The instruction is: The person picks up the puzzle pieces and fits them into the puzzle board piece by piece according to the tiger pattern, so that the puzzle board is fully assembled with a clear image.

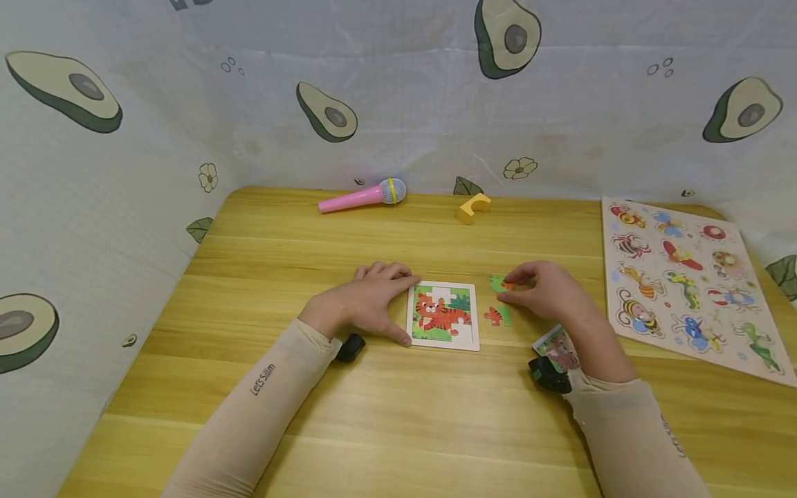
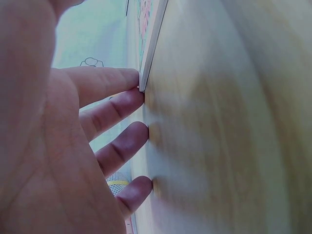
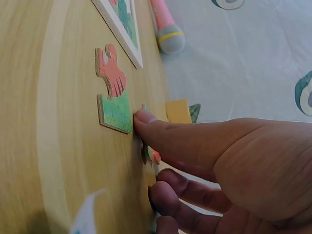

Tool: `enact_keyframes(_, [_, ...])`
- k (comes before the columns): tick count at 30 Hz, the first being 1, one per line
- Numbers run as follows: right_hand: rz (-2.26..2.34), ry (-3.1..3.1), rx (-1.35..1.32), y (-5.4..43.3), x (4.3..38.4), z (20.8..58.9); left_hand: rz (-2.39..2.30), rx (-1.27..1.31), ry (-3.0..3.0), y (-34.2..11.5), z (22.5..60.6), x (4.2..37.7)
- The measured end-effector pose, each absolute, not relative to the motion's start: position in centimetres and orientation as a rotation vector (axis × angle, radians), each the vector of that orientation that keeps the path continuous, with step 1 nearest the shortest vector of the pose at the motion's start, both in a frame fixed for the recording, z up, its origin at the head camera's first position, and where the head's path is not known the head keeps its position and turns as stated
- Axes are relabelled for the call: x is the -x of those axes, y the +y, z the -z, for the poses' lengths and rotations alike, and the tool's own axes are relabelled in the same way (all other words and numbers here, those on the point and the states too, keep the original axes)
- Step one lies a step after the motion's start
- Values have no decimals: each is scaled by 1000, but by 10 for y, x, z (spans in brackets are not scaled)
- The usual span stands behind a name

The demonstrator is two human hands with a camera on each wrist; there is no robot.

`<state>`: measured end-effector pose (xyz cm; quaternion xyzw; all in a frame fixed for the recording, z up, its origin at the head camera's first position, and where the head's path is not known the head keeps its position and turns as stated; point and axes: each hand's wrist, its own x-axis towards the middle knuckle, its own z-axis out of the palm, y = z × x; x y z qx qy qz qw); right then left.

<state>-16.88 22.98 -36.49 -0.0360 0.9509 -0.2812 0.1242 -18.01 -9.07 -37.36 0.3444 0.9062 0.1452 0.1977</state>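
A square jigsaw board (image 1: 475, 332) with a white frame and a partly filled tiger picture lies mid-table. My left hand (image 1: 370, 304) rests at its left side, index finger by the far corner and thumb by the near one. In the left wrist view, the fingers (image 2: 124, 146) lie nearly straight, one touching the board's edge. My right hand (image 1: 548, 294) pinches a green and orange puzzle piece (image 1: 496, 282) at the table, mostly hidden by thumb and fingers in the right wrist view. Just nearer lies a red and green puzzle piece (image 3: 116, 112), flat on the wood.
A pink toy microphone (image 1: 358, 199) and a yellow arch block (image 1: 474, 207) lie along the back edge. A large insect picture board (image 1: 691, 277) covers the right side. Beneath the right wrist, a small picture card (image 1: 548, 339) is partly covered.
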Motion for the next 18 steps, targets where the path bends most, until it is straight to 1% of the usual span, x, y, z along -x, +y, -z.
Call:
enact_keyframes(7, [868, 2741, 58, 230, 169, 363, -417, -958, 2537, -91, 375, 180])
enact_keyframes(14, [815, 2768, 128, 227, 170, 363, -423, -954, 2534, -91, 374, 180])
enact_keyframes(18, [855, 2762, 94, 225, 168, 362, -418, -955, 2533, -91, 374, 180])
